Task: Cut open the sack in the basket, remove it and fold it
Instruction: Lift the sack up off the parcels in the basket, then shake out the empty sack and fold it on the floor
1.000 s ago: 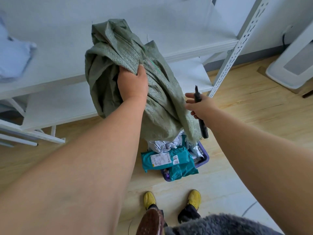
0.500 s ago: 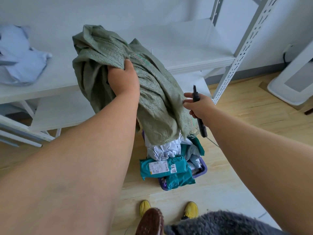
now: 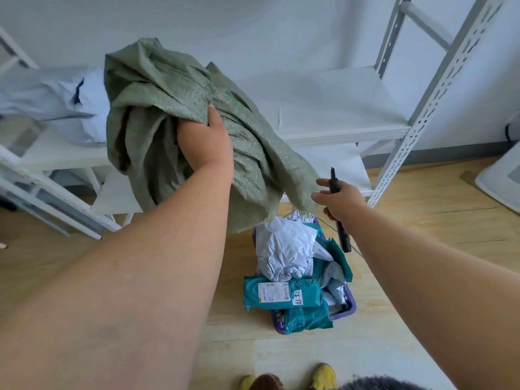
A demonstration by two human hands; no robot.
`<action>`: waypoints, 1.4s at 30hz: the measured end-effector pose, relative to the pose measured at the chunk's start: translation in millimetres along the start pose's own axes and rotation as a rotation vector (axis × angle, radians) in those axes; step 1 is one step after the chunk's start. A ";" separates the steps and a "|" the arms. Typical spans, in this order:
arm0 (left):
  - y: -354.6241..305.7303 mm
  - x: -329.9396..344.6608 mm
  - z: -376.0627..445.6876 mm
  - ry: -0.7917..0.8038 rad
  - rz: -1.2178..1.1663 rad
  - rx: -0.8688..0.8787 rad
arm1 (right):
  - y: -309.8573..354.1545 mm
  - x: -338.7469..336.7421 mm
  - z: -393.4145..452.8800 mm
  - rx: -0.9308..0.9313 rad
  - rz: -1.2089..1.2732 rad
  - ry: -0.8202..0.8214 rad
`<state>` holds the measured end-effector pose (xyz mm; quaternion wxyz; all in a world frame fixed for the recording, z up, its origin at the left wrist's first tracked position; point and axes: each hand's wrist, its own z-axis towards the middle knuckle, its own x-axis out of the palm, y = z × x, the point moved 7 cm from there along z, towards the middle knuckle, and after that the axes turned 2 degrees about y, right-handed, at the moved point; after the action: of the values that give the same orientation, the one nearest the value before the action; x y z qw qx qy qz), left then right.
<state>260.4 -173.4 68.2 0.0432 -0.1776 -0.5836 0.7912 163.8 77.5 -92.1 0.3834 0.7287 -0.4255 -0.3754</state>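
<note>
Head view, left hand gripping sack, right hand holding cutter

Both forearms bare to the frame edge, no sleeve, watch or ring visible. Left hand and right hand ungloved. Yellow shoes at bottom edge; beside them a dark grey, possibly fleecy garment, partly cropped.

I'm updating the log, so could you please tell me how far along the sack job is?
Done: the green sack is out of the purple basket, which now shows only loose parcels. In hand: the left hand grips the bunched sack in the air, while the right hand holds the black cutter. Left: folding; the sack hangs crumpled.
</note>
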 end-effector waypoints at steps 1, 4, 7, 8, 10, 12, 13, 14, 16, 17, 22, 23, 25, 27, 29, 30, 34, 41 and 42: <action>0.6 -3.7 -0.6 -0.002 -0.004 -0.006 | -0.2 -0.7 -4.1 -0.002 0.003 -0.008; 3.3 -15.5 0.4 0.007 0.002 -0.021 | 1.3 -2.5 -18.6 -0.020 -0.006 -0.022; 5.7 -31.9 4.6 0.012 -0.015 -0.050 | 5.9 7.1 -38.6 -0.056 -0.052 -0.018; 6.0 -39.7 6.0 0.008 -0.013 -0.056 | 8.2 12.6 -46.1 -0.065 -0.074 -0.020; 6.6 -57.6 10.4 0.003 -0.017 -0.061 | 13.9 25.0 -60.3 -0.083 -0.128 -0.032; 7.4 -75.7 16.3 -0.002 -0.031 -0.066 | 21.5 36.5 -73.9 -0.110 -0.184 -0.048; 7.7 -83.9 19.4 0.001 -0.046 -0.072 | 25.8 41.4 -80.4 -0.125 -0.205 -0.061; 8.5 -90.6 23.1 0.012 -0.071 -0.082 | 30.2 45.7 -86.9 -0.139 -0.225 -0.081; 10.5 -100.9 29.3 0.054 -0.126 -0.115 | 36.8 52.7 -97.5 -0.160 -0.228 -0.124; 11.9 -104.4 32.3 0.078 -0.153 -0.132 | 38.8 56.4 -101.9 -0.164 -0.205 -0.141; 19.4 -107.7 33.6 0.172 -0.270 -0.205 | 36.4 70.2 -111.9 -0.134 -0.068 -0.248; 19.5 -105.8 30.5 0.194 -0.266 -0.194 | 32.5 68.2 -112.9 -0.122 -0.031 -0.276; 17.7 -102.7 21.6 0.240 -0.218 -0.147 | 22.5 56.3 -116.8 -0.078 0.034 -0.343; 18.9 -100.4 13.5 0.273 -0.179 -0.123 | 10.3 35.8 -121.8 -0.034 0.077 -0.421; 19.8 -95.4 6.2 0.314 -0.185 -0.128 | -0.6 13.5 -126.6 -0.009 0.130 -0.483; 18.1 -92.2 1.6 0.334 -0.191 -0.131 | -5.2 3.0 -129.2 0.000 0.157 -0.508; -6.5 -69.3 -26.8 0.484 -0.078 -0.045 | -22.2 -27.6 -142.4 0.060 0.261 -0.555; -77.5 6.9 -139.4 0.789 0.145 0.345 | -50.7 -99.5 -168.9 0.114 0.442 -0.540; -84.9 21.5 -163.6 0.819 0.177 0.399 | -46.8 -117.7 -174.5 0.069 0.443 -0.537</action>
<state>282.8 7.9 101.1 0.2355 -0.5130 -0.3374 0.7533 289.8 242.2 -33.2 0.3049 0.5066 -0.6714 -0.4468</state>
